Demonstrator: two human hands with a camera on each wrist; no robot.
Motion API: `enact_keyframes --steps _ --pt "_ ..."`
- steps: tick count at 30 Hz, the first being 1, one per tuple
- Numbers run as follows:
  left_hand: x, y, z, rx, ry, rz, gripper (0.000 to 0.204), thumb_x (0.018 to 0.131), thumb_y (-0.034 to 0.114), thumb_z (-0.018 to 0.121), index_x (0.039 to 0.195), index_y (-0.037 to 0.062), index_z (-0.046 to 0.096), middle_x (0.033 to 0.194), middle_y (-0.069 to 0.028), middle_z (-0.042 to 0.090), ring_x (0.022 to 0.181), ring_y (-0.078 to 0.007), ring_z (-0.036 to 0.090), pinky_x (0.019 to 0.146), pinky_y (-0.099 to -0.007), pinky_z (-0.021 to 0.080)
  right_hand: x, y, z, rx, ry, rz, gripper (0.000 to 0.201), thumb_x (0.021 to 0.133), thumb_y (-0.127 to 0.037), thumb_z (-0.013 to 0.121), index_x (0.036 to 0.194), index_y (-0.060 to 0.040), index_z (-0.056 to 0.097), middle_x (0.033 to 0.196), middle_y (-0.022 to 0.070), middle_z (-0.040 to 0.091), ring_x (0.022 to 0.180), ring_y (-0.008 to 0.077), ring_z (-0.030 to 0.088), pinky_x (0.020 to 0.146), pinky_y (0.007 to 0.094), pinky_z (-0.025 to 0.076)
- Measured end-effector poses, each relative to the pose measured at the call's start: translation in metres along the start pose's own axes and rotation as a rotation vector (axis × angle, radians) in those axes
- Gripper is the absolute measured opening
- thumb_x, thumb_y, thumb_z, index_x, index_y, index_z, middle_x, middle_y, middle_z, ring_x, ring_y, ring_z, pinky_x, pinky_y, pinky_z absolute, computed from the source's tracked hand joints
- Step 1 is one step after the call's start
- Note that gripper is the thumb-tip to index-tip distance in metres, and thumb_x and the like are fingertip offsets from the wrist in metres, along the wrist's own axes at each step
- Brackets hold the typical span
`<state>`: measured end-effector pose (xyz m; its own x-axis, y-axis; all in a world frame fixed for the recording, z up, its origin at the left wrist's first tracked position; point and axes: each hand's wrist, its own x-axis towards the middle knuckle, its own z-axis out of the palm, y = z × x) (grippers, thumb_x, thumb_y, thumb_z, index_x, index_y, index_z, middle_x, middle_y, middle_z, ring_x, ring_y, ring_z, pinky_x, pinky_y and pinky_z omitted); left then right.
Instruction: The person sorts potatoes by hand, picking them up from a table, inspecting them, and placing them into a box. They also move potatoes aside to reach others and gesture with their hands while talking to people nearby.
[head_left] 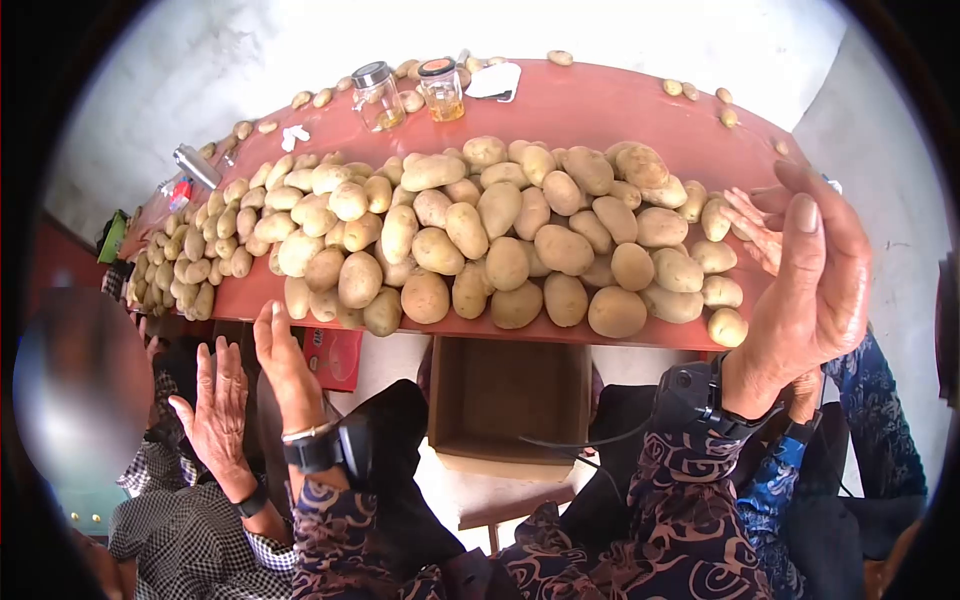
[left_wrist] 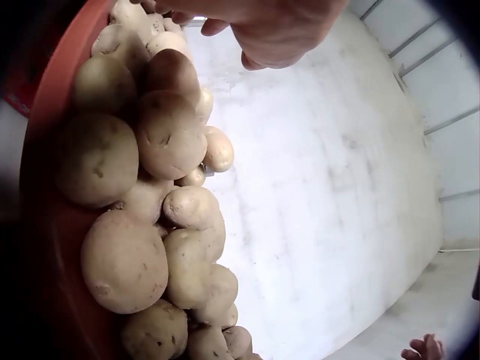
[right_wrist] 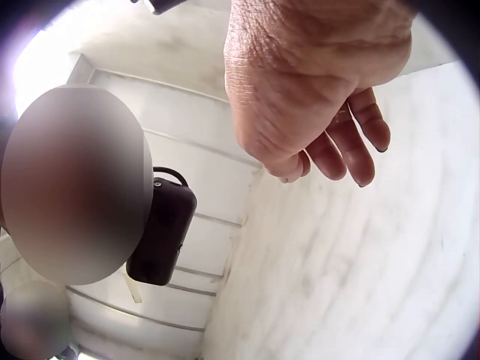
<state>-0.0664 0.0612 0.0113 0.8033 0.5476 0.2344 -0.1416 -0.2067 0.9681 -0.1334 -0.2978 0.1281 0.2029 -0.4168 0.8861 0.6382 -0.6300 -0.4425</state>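
Head view: hands holding anything?

No. Left hand [head_left: 291, 375] and right hand [head_left: 805, 305] are empty, fingers loosely open.

And the potatoes [head_left: 563, 250]?

Heaped to the red tabletop's [head_left: 620, 100] near edge; a careless nudge could roll one off.

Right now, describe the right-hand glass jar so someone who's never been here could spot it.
Find the red table, then look beyond the big potato pile. Two glass jars stand there, and you want the right-hand jar. Its lid is dark with an orange rim, while the left-hand jar has a silvery lid.
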Motion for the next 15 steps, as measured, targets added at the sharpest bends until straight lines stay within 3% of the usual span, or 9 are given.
enact_keyframes --steps 2,5,9,12,14,15 --pt "-0.007 0.009 -0.024 -0.024 -0.108 -0.034 0.031 0.086 0.032 0.054 0.102 0.0055 0.055 0.093 -0.0025 0.059 0.088 -0.0101 0.052 0.077 -0.0269 0.037 -0.001 0.0 -0.002 0.057 -0.026 0.024 0.011 0.081 0.002 0.056 0.091 0.0053 0.059 0.086 0.0131 0.062 0.07 0.016 0.058 0.064 0.0244 0.047" --pt "-0.04 0.037 -0.049 -0.012 -0.255 -0.033 0.018 0.088 0.023 0.054 0.092 0.0052 0.058 0.082 -0.0009 0.06 0.075 -0.0089 0.054 0.066 -0.0214 0.041 -0.005 -0.003 -0.002 -0.063 -0.17 -0.138 0.013 0.074 0.005 0.06 0.087 0.0045 0.061 0.082 0.0137 0.062 0.074 0.0209 0.059 0.067 0.0291 0.047" --pt "-0.071 0.028 -0.086 0.181 -0.419 -0.083 0.009 0.086 0.012 0.055 0.086 0.0033 0.058 0.071 0.001 0.055 0.064 -0.0064 0.051 0.059 -0.0197 0.041 -0.015 -0.025 0.002 -0.108 -0.348 -0.333 0.014 0.071 0.006 0.06 0.085 0.0039 0.059 0.08 0.0152 0.061 0.072 0.0244 0.06 0.066 0.0286 0.047" --pt "-0.098 0.015 -0.094 0.281 -0.487 -0.192 0.01 0.083 0.011 0.057 0.079 0.0014 0.059 0.065 0.0026 0.053 0.06 -0.0056 0.05 0.055 -0.0201 0.041 -0.038 -0.035 0.0 -0.034 -0.441 -0.236 0.015 0.072 0.005 0.061 0.087 0.003 0.059 0.08 0.0143 0.061 0.07 0.0238 0.06 0.062 0.0284 0.047" --pt "-0.113 -0.011 -0.091 0.294 -0.491 -0.04 0.012 0.08 0.013 0.061 0.08 0.0014 0.06 0.065 -0.0002 0.055 0.058 -0.0082 0.051 0.055 -0.0223 0.042 -0.06 -0.029 0.0 0.071 -0.518 -0.034 0.014 0.073 0.004 0.061 0.087 0.0018 0.059 0.08 0.0123 0.061 0.066 0.0229 0.058 0.058 0.0287 0.046" --pt "-0.117 -0.009 -0.089 0.286 -0.487 -0.033 0.012 0.08 0.013 0.061 0.08 0.0014 0.06 0.065 -0.0002 0.055 0.058 -0.0082 0.051 0.055 -0.0223 0.042 -0.071 -0.028 -0.002 0.072 -0.515 -0.046 0.014 0.073 0.004 0.061 0.087 0.0018 0.059 0.08 0.0123 0.061 0.066 0.0229 0.058 0.058 0.0287 0.046"
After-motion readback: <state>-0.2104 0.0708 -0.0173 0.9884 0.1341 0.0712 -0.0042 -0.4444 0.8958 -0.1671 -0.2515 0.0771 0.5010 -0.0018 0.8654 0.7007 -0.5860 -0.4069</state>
